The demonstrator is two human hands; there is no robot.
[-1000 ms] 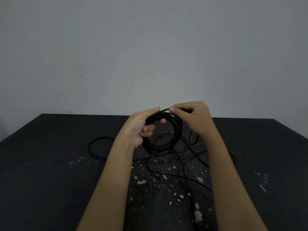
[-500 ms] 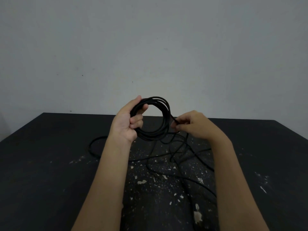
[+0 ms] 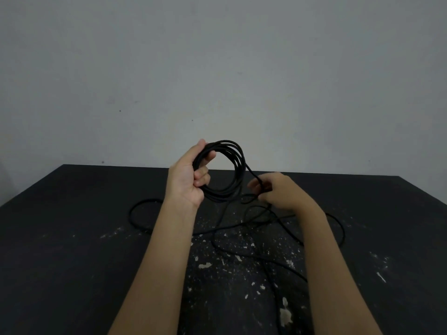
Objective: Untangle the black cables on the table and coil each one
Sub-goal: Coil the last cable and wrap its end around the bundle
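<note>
The left hand (image 3: 187,180) grips the coil (image 3: 223,171) up above the bench (image 3: 72,238) middle, keeping loops tidy. The right hand (image 3: 280,192) pinches the loose cable (image 3: 251,174) to feed another loop.

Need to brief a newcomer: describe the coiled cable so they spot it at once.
Above the dark, white-flecked table, the left hand is raised. Its fingers grip a round coil of black cable. Unlike the loose cable sprawled on the table, it is neatly wound and airborne.
</note>
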